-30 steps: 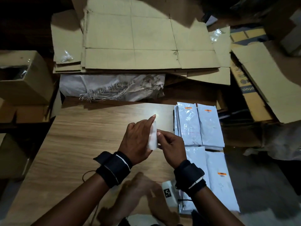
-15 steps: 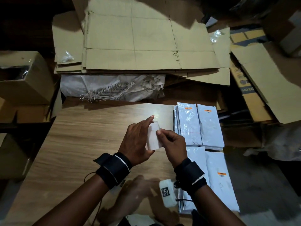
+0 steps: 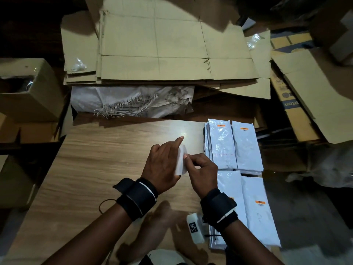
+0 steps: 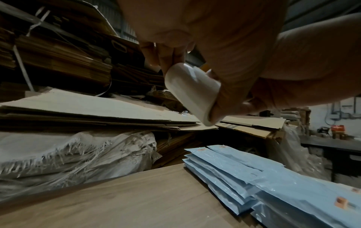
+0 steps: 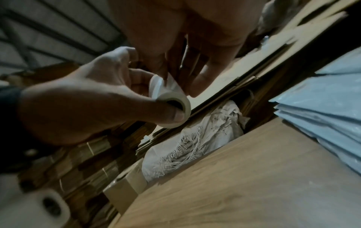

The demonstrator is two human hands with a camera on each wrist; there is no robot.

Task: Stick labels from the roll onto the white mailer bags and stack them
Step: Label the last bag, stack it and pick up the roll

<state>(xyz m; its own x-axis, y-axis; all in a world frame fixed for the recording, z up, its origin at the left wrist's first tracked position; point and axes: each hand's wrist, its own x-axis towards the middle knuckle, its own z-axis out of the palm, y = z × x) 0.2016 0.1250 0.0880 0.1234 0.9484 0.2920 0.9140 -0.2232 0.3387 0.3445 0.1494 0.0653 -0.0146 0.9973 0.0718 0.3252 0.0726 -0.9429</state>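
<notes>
At the far left an open brown cardboard box [image 3: 28, 88] sits beside the wood-grain table [image 3: 91, 169]. Above the tabletop the left hand [image 3: 162, 165] grips the small white label roll [image 3: 181, 161], thumb curled into its core and fingers wrapped behind, index finger extended. The right hand [image 3: 202, 173] meets it, its fingertips [image 3: 186, 156] pinching the loose white edge on the roll's face; the other fingers are curled. Right of the hands, four stacks of glossy white mailer bags [image 3: 246, 148] with small orange stickers lie along the table's right edge. Flattened cardboard sheets [image 3: 172, 50] lie beyond.
</notes>
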